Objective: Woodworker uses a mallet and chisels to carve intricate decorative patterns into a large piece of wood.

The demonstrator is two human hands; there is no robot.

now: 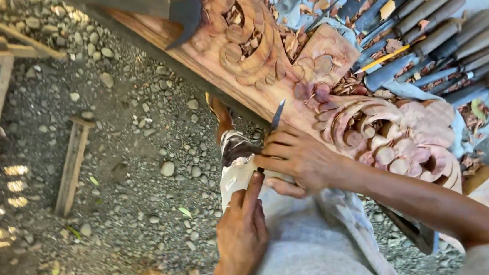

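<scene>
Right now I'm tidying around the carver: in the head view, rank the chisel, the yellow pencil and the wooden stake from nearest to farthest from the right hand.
1. Chisel: held in the right hand, at the panel's edge.
2. Pencil: up and right, among the tools.
3. Stake: far left, on the gravel.

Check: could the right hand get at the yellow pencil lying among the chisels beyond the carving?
Probably yes: only the low carved panel lies between the right hand and the yellow pencil. But that hand already grips a small chisel, so it is not free.
</scene>
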